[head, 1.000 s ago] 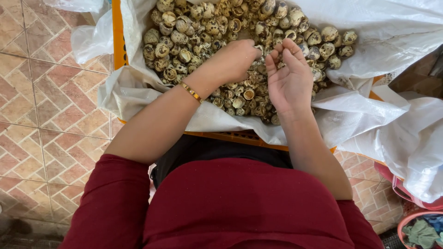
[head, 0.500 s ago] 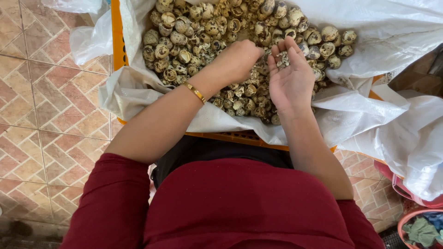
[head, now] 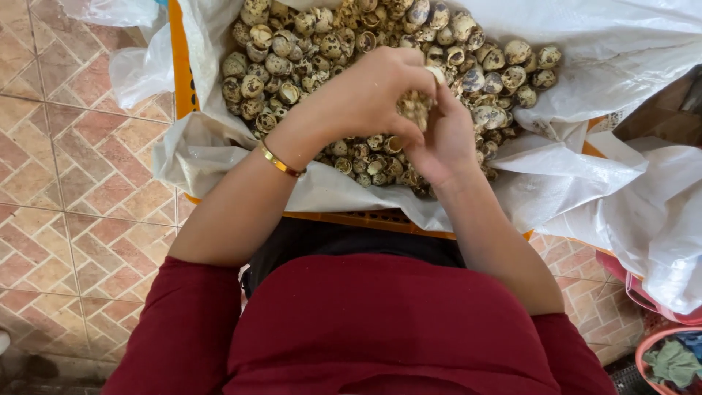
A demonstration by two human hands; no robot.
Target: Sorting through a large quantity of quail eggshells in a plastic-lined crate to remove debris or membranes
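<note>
A heap of small speckled egg shells (head: 307, 44) fills a white plastic sheet (head: 629, 44) lining an orange crate (head: 179, 58). My left hand (head: 365, 95), with a gold bangle (head: 280, 161) on the wrist, and my right hand (head: 446, 139) meet above the heap. Both hands close together around a speckled egg (head: 415, 108) held between the fingers. My red sleeves and torso fill the lower part of the view.
Patterned tiled floor (head: 66, 175) lies to the left. More white plastic (head: 658, 219) spills over the crate's right side. A pink basin (head: 662, 351) with cloth stands at the bottom right. A brown box edge (head: 673, 110) shows at the right.
My right hand was open with palm up a second ago; it has since curled shut, and my left hand has moved over it onto the egg.
</note>
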